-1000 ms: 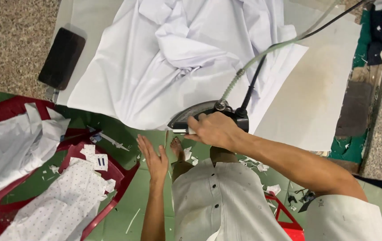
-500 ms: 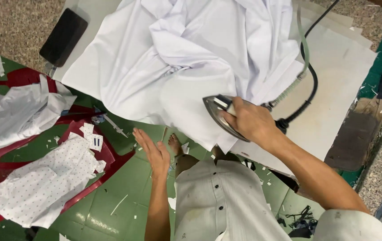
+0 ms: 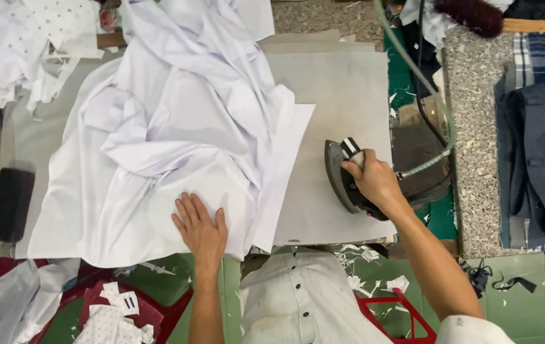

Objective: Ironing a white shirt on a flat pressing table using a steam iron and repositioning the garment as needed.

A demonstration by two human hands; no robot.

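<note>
Whereas half a second ago it was hovering off the desk (image 3: 349, 83), the left hand (image 3: 201, 229) is now lying flat, fingers spread, on the white shirt (image 3: 177, 127); right of the shirt, the right hand (image 3: 374, 181) is gripping the iron (image 3: 342, 181), seemingly resting there.

Taking the ironing table (image 3: 342, 83) as my landmark, I see the shirt (image 3: 177, 127) heaped on its left part with my left hand (image 3: 201, 228) flat on the near hem, and the iron (image 3: 349, 178) in my right hand (image 3: 374, 181) on its right part.
</note>
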